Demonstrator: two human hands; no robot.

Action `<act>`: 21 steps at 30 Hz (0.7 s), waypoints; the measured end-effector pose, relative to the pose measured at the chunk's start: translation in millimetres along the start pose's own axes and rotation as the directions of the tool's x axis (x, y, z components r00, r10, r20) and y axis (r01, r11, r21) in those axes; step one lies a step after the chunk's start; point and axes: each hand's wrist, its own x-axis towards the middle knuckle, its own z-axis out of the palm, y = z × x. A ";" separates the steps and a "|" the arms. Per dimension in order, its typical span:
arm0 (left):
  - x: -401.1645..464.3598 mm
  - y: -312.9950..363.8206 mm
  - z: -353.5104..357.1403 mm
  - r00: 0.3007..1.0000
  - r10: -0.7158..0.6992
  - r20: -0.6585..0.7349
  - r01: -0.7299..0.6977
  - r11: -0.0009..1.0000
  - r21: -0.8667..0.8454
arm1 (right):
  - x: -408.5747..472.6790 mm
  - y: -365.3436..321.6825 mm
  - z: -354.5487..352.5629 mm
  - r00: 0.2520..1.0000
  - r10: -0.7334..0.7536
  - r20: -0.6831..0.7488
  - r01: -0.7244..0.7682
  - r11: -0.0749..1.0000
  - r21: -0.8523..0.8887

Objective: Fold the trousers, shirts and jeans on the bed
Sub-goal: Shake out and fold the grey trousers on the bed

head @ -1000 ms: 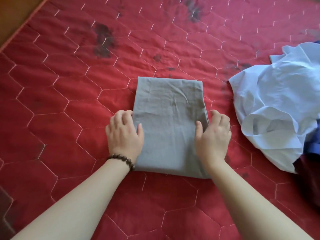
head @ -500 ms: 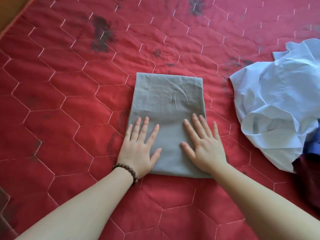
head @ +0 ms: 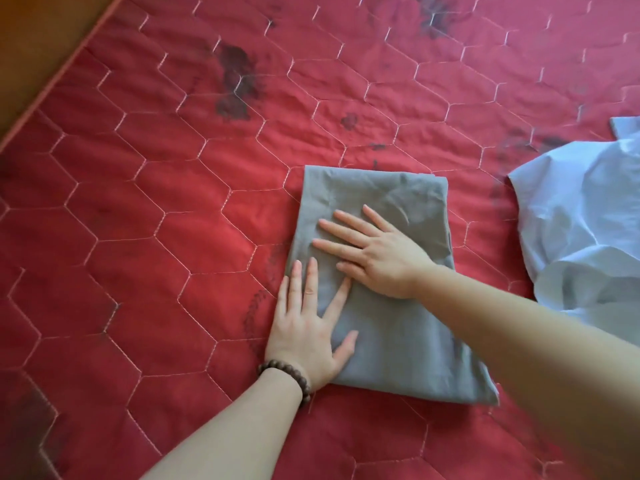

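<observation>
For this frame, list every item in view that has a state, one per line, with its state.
Grey garment: folded into a flat rectangle, lying on the bed cover.
Left hand: open, flat, pressing the garment's left edge.
Right hand: open, flat, pressing the garment's middle.
Light blue shirt: unfolded, crumpled, lying to the right, apart from the grey garment.
Red quilted bed cover: spread flat, dark marks on it.
Bead bracelet: worn on the left wrist.

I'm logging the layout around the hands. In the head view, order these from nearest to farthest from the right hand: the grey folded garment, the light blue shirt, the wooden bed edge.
1. Grey folded garment: directly beneath the right hand, whose flat fingers touch it.
2. Light blue shirt: crumpled at the right, apart from the hand.
3. Wooden bed edge: far upper left corner.
</observation>
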 end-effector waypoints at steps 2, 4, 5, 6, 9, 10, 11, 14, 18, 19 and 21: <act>-0.1 -0.4 0.4 1.000 -0.002 0.000 0.002 1.000 -0.006 | 13.7 43.2 -4.6 0.985 0.167 0.032 -0.164 0.983 -0.079; 0.0 -1.4 1.6 1.000 0.000 -0.009 0.000 1.000 -0.022 | 22.3 83.3 -16.0 0.891 0.452 0.040 -0.444 0.888 -0.119; 0.2 -1.7 2.3 1.000 -0.001 -0.014 0.001 1.000 -0.031 | 26.3 93.5 -24.9 0.835 0.550 0.014 -0.545 0.830 -0.122; 0.3 -1.9 2.7 1.000 -0.002 -0.014 0.001 0.999 -0.039 | 31.0 93.3 -31.4 0.809 0.586 -0.052 -0.587 0.800 -0.123; 1.6 -2.8 2.9 1.000 -0.002 0.000 0.002 0.999 -0.039 | 45.3 41.3 -33.8 0.904 0.291 -0.314 -0.323 0.945 -0.053; 1.7 -2.3 3.0 1.000 -0.002 0.006 0.002 0.999 -0.036 | 45.0 15.6 -26.3 0.939 0.101 -0.327 -0.123 0.991 -0.045; 1.3 -1.9 3.6 1.000 -0.004 0.008 0.004 0.999 -0.035 | 43.2 -4.2 -18.2 0.960 -0.071 -0.270 0.063 0.997 -0.040; 0.5 -2.0 5.4 1.000 -0.014 0.005 0.014 0.999 -0.044 | 52.0 -4.5 -11.4 0.977 -0.208 -0.037 0.208 0.978 -0.019; 1.6 -1.8 7.2 1.000 -0.009 -0.021 0.008 0.999 -0.043 | 73.3 53.3 -18.3 0.985 0.172 -0.008 -0.172 0.985 -0.016; 1.1 -2.1 7.6 1.000 -0.007 -0.025 0.006 0.999 -0.049 | 73.1 74.9 -23.3 0.933 0.361 -0.010 -0.361 0.933 -0.005; 0.6 -2.9 9.0 0.999 -0.007 -0.032 0.005 0.998 -0.057 | 63.8 102.6 -37.2 0.812 0.576 -0.090 -0.582 0.811 -0.056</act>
